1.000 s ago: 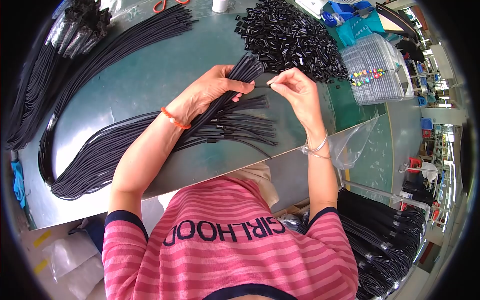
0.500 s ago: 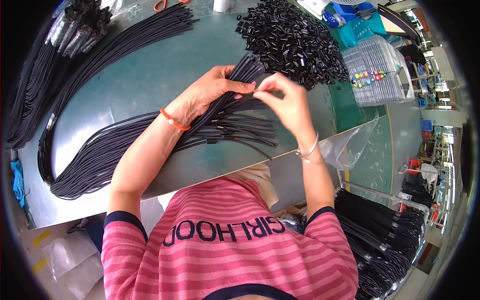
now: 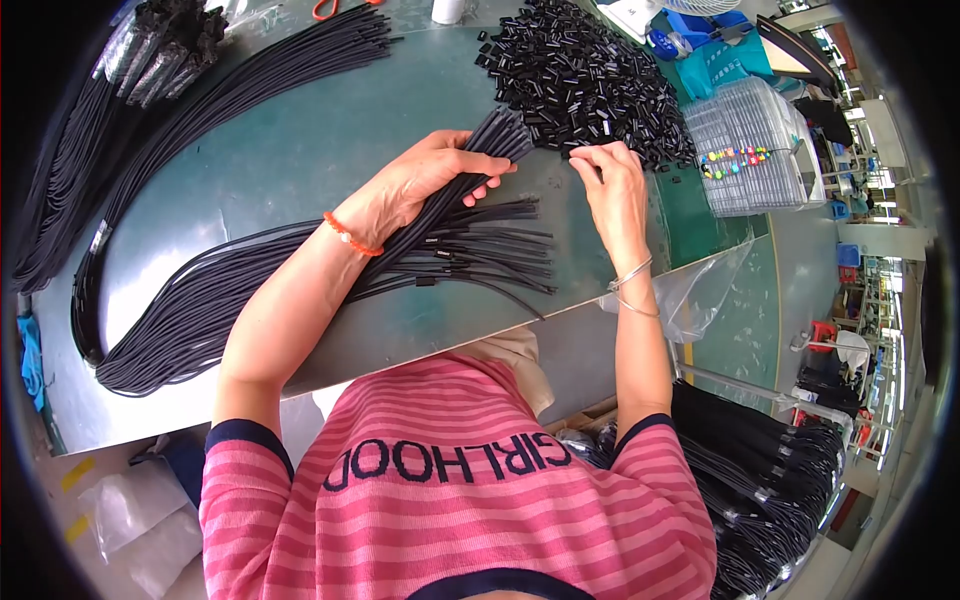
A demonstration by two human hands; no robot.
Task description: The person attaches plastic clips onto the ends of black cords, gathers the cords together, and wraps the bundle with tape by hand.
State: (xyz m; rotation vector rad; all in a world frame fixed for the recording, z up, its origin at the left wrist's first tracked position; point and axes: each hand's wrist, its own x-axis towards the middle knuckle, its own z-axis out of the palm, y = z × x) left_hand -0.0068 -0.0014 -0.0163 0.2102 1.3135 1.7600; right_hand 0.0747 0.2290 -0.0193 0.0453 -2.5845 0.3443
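Observation:
My left hand [image 3: 440, 172] is wrapped round a thick bundle of black cables [image 3: 497, 132], whose cut ends stick out past the thumb toward the upper right. My right hand [image 3: 613, 190] is at the lower edge of a heap of small black plastic pieces [image 3: 580, 75]. Its thumb and fingertips are drawn together in a pinch; anything between them is too small to make out. Below the left wrist, more black cables [image 3: 210, 305] lie fanned out on the table, and a few carry a small black piece [image 3: 426, 281] near the end.
Another long bundle of black cables [image 3: 250, 75] curves along the back left of the green table [image 3: 420, 85]. Clear plastic boxes [image 3: 745, 150] stand at the right end. Black cables [image 3: 760, 470] hang on a rack at lower right. A white cylinder [image 3: 448, 10] stands at the back.
My right hand has moved right, away from the cable bundle, to the edge of the heap. My left hand keeps its hold on the bundle in nearly the same place.

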